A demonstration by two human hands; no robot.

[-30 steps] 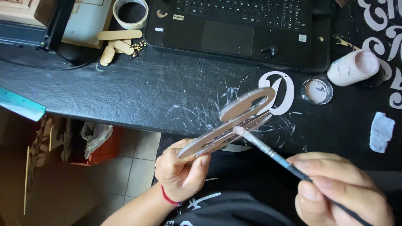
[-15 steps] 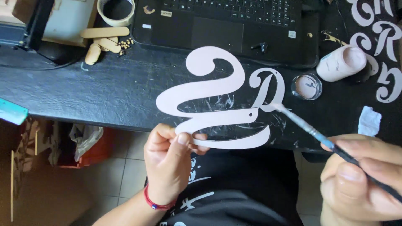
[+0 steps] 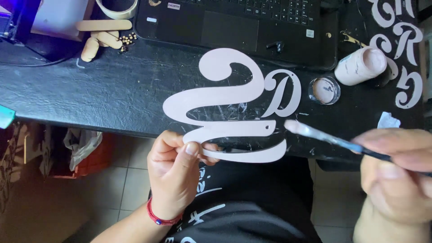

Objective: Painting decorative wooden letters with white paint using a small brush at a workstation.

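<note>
**Wet paint, thin grip**

Your left hand [image 3: 173,173] pinches the pale cutout letter [image 3: 225,105] by its lower edge, held flat over the table [image 3: 90,96] rim. Your right hand [image 3: 396,180], at four o'clock from it, closes around the brush [image 3: 315,133] (tip blurred, just off the letter). A loose pinch could let the letter tilt and smear; your thumb may mark fresh paint.

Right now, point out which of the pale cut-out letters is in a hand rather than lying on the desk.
The big swirly cut-out, pinched at its lower edge by the left hand. The rounder letter and the column of letters at the right lie flat on the black desk.
</note>
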